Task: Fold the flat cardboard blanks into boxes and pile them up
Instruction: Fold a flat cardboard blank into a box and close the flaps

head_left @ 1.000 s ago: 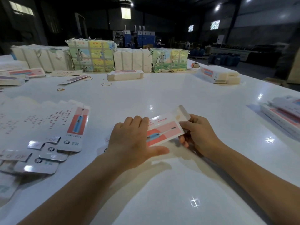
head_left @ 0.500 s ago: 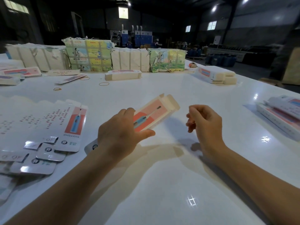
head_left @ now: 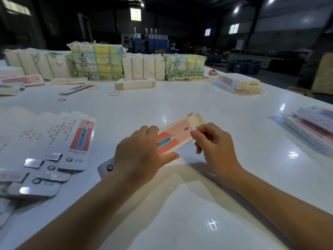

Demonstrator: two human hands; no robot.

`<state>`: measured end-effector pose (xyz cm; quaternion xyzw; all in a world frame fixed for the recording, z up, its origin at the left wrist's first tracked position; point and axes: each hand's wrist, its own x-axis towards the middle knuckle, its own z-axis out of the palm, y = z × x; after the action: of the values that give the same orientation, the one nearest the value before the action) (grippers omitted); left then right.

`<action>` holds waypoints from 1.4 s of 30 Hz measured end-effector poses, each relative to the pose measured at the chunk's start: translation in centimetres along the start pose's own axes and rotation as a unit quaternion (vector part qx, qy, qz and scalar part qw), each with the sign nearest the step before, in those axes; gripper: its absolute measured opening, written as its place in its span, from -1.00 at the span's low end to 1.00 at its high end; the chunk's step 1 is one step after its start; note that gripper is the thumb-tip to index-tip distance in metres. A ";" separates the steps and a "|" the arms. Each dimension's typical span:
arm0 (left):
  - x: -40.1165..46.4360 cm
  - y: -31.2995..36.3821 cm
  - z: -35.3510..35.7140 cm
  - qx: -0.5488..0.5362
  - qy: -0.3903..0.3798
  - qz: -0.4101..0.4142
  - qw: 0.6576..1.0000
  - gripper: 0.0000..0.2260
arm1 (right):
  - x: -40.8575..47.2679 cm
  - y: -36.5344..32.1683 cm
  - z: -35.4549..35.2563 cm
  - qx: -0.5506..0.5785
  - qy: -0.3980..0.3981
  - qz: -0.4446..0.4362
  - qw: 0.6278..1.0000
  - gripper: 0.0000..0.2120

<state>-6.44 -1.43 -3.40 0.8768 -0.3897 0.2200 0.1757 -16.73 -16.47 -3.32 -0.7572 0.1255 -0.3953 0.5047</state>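
A pink and white toothbrush carton blank (head_left: 175,137) is lifted above the white table (head_left: 198,195), partly opened into a box shape, its end flaps open at the far right. My left hand (head_left: 139,156) grips its near end, fingers over the top and thumb underneath. My right hand (head_left: 214,147) has curled fingers pinching the carton's right edge near the flaps. A spread fan of flat blanks (head_left: 45,150) lies at the left. Folded boxes (head_left: 310,130) are piled at the right edge.
Wrapped bundles (head_left: 97,62) stand in a row along the far side. A stack of blanks (head_left: 136,83) and more boxes (head_left: 237,83) lie in front of them. Rubber bands (head_left: 114,94) are scattered at the back left.
The carton was lifted off the table and opened up. My right hand let go of it, then came back and took hold of its right edge.
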 end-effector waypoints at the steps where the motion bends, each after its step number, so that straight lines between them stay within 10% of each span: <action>1: 0.0 0.0 0.0 0.004 -0.004 -0.002 1.000 -0.28 | 0.0 0.0 -0.1 0.004 -0.005 0.007 1.000 -0.87; 9: -0.1 0.3 -0.5 0.032 -0.032 0.021 0.999 -0.39 | 0.5 0.6 -0.3 0.027 -0.051 0.080 0.995 -0.61; 31: -0.2 0.6 -0.6 0.000 -0.040 -0.006 0.999 -0.36 | 0.8 0.7 -0.5 -0.186 -0.003 -0.100 0.977 -0.88; 36: -0.2 0.6 -0.4 -0.021 -0.046 -0.013 0.999 -0.42 | 1.9 0.6 -1.1 0.169 -0.037 0.186 0.967 -0.23; 39: -0.1 0.7 -0.2 -0.019 -0.051 -0.002 0.999 -0.39 | 2.0 0.7 -1.0 0.351 -0.116 0.262 0.891 -0.65; 42: -0.2 0.7 -0.3 -0.023 -0.060 0.006 0.998 -0.31 | 1.6 1.1 -0.8 0.241 -0.098 0.155 0.953 -0.86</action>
<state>-7.18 -1.63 -3.20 0.8820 -0.4095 0.1586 0.1711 -16.00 -18.45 -3.35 -0.6192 0.0920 -0.2544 0.7372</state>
